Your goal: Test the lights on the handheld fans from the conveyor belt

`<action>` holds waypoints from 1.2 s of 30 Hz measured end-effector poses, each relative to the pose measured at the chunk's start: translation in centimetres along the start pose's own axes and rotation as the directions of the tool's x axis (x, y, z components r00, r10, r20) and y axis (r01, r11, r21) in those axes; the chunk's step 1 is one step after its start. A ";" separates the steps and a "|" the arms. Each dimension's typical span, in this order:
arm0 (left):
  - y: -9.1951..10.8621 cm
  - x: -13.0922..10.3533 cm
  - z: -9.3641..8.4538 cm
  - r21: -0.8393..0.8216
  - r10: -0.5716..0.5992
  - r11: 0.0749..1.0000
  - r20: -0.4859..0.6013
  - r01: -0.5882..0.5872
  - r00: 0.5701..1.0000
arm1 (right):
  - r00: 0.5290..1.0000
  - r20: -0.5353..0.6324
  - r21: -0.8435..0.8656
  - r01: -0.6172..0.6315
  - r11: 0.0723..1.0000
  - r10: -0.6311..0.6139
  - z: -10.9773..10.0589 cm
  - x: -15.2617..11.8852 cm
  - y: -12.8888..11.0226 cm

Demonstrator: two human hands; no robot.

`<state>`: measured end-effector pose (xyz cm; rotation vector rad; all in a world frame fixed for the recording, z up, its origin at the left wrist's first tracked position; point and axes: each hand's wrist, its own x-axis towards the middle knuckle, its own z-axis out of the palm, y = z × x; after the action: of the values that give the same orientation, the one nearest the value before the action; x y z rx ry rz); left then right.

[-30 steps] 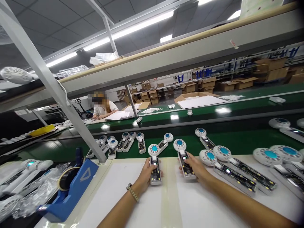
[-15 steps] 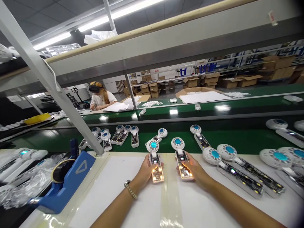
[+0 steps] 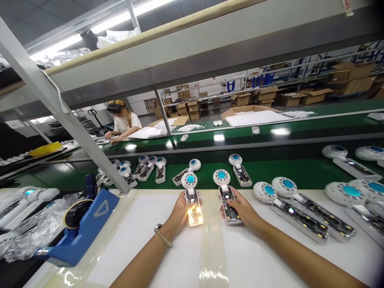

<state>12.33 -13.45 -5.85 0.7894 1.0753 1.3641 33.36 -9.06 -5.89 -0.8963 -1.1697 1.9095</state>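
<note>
My left hand (image 3: 181,212) is closed around a handheld device (image 3: 195,214) with a round white head, a blue centre and an open handle baring a circuit board. Its yellow lamps glow brightly, and my thumb presses on the board. A matching device (image 3: 231,212) is in my right hand (image 3: 244,208), with the thumb on its board. One small white light shows near its top, while its lower lamps are dark. Both devices are held upright, heads away from me, above the white paper (image 3: 150,232) on the bench.
Right of my hands lie several similar devices (image 3: 303,222). More rest on the green belt (image 3: 207,176) ahead. A blue tape dispenser (image 3: 87,228) stands at left, beside plastic-wrapped units (image 3: 36,224). A slanted metal post (image 3: 81,136) rises there. Across the belts sits another person (image 3: 126,122).
The lower lamps on the right-hand device have gone dark; those on the left-hand one still glow. Devices on the near belt have shifted left, and small white parts on the far belt right.
</note>
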 end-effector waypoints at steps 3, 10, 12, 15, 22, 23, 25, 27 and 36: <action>0.0 0.0 -0.1 -0.006 0.015 1.000 0.012 -0.015 1.000 | 1.000 -0.002 0.014 0.009 1.000 -0.009 0.0 0.1 0.1; 0.1 -0.1 0.0 -0.011 0.014 1.000 0.001 -0.013 1.000 | 0.999 0.035 0.043 0.021 0.999 -0.022 -0.1 0.2 0.1; 0.0 0.0 -0.2 -0.013 0.014 1.000 0.012 -0.013 1.000 | 0.999 0.046 0.030 0.025 0.999 -0.027 -0.2 0.2 0.2; -0.2 0.1 -0.5 -0.003 0.023 1.000 0.056 -0.023 0.998 | 0.996 0.077 0.010 0.041 0.999 -0.042 -0.5 0.3 0.6; -0.2 0.0 -0.8 0.025 0.015 1.000 0.089 -0.017 0.996 | 0.993 0.102 0.033 0.053 0.998 -0.056 -1.2 0.6 1.3; -0.2 0.0 -0.8 0.026 0.019 0.999 0.094 -0.021 0.995 | 0.993 0.103 0.040 0.056 0.998 -0.060 -1.2 0.6 1.3; -0.3 0.0 -0.9 0.025 0.030 0.999 0.107 -0.033 0.994 | 0.993 0.099 0.050 0.063 0.997 -0.068 -1.1 0.7 1.3; -0.3 0.1 -1.0 0.026 0.029 0.999 0.118 -0.032 0.993 | 0.993 0.093 0.056 0.071 0.996 -0.076 -1.1 0.6 1.2; -0.3 0.0 -1.1 0.028 0.001 1.000 0.137 -0.005 0.991 | 0.991 0.121 0.054 0.050 0.997 -0.056 -1.1 0.6 1.1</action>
<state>11.36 -13.60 -6.49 0.8930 0.9875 1.2802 33.74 -8.47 -7.35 -0.7222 -1.1986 1.9649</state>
